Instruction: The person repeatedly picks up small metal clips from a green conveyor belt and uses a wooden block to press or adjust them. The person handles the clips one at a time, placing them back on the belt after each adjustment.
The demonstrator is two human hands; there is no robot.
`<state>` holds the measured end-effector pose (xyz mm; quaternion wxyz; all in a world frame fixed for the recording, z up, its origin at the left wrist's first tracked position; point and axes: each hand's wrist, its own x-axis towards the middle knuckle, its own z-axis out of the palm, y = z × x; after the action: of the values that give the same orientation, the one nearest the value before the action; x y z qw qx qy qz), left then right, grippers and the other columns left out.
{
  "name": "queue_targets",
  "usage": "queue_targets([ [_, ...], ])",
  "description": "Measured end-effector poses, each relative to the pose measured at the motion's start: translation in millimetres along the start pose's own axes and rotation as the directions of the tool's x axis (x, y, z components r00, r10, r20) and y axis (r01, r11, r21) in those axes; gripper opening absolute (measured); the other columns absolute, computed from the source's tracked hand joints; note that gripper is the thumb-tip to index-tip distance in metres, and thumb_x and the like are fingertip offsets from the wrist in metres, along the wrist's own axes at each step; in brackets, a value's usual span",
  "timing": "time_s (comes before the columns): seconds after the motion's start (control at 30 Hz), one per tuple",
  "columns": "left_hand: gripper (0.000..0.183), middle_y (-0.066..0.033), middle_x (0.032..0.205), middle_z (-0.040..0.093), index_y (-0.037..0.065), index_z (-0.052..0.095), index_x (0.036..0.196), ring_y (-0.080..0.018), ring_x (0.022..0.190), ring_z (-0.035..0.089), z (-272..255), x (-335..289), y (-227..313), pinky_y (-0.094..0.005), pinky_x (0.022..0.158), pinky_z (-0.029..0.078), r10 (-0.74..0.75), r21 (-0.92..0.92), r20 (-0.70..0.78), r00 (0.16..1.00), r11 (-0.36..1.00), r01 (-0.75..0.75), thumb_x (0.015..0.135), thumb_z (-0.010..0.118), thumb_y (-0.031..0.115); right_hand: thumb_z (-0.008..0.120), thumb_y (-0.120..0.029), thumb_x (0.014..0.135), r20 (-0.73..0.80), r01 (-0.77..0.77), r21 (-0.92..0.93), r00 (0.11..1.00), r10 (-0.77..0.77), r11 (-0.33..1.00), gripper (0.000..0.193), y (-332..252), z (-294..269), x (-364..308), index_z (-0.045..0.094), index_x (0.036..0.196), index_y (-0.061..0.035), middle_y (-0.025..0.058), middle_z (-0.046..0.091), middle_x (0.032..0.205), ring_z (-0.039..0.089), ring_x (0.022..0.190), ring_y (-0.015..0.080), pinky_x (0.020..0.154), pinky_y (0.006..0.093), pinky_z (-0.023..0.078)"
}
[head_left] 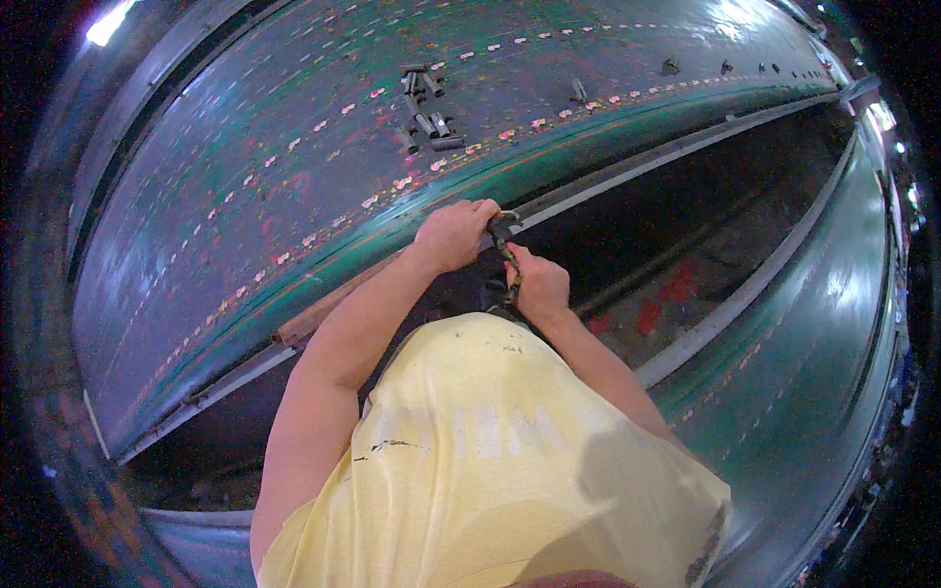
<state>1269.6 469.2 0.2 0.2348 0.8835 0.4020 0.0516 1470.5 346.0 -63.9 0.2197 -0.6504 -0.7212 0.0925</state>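
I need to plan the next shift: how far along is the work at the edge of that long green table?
Done: nothing finished shows. In hand: both hands, left hand and right hand, grip a dark metal tool at the table's metal edge rail. Left: small metal pieces lie loose on the green table, unused; how many belong here I cannot tell.

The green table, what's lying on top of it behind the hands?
On the green table lies a small cluster of dark metal pieces, plus a few single ones further right. The left hand and right hand cover most of a dark tool.
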Motion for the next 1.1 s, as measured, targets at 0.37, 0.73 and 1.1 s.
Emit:
queue_targets([
  [0.37,0.044,-0.0124,0.125,0.073,0.014,0.064,0.134,-0.0377,0.122,0.070,8.0,4.3,-4.0,-0.0512,0.098,0.061,0.028,0.010,-0.028,0.999,1.000,-0.028,0.092,0.070,0.003,0.077,-0.028,0.099,-0.122,0.054,-0.097,0.990,-0.066,0.994,0.029,-0.2,0.7,2.0,0.079,0.126,-0.0182,0.0058,0.078,0.091,0.075,0.089,0.0305,0.075,0.0452,0.054],
  [0.73,0.040,-0.0123,0.124,0.073,0.013,0.064,0.133,-0.0374,0.120,0.070,8.5,2.9,-1.1,-0.0510,0.097,0.063,-0.019,0.003,-0.018,1.000,1.000,0.019,0.094,0.071,0.010,0.065,-0.034,0.114,0.820,-0.671,0.545,0.553,0.150,-0.503,0.027,5.3,20.2,1.1,0.074,0.116,-0.0086,-0.0051,0.041,0.063,0.037,0.053,0.0093,0.051,0.0298,0.032],
  [1.1,0.044,-0.0166,0.125,0.072,0.013,0.060,0.140,-0.0419,0.120,0.071,6.8,-3.5,-9.6,-0.0554,0.095,0.061,0.033,-0.055,-0.020,0.999,0.998,-0.034,0.097,0.073,0.012,0.069,-0.025,0.111,0.708,-0.717,0.685,0.612,0.353,-0.129,0.018,22.6,-6.2,-6.8,0.074,0.110,-0.0078,-0.0025,0.048,0.065,0.042,0.051,0.0107,0.050,0.0305,0.034],
])
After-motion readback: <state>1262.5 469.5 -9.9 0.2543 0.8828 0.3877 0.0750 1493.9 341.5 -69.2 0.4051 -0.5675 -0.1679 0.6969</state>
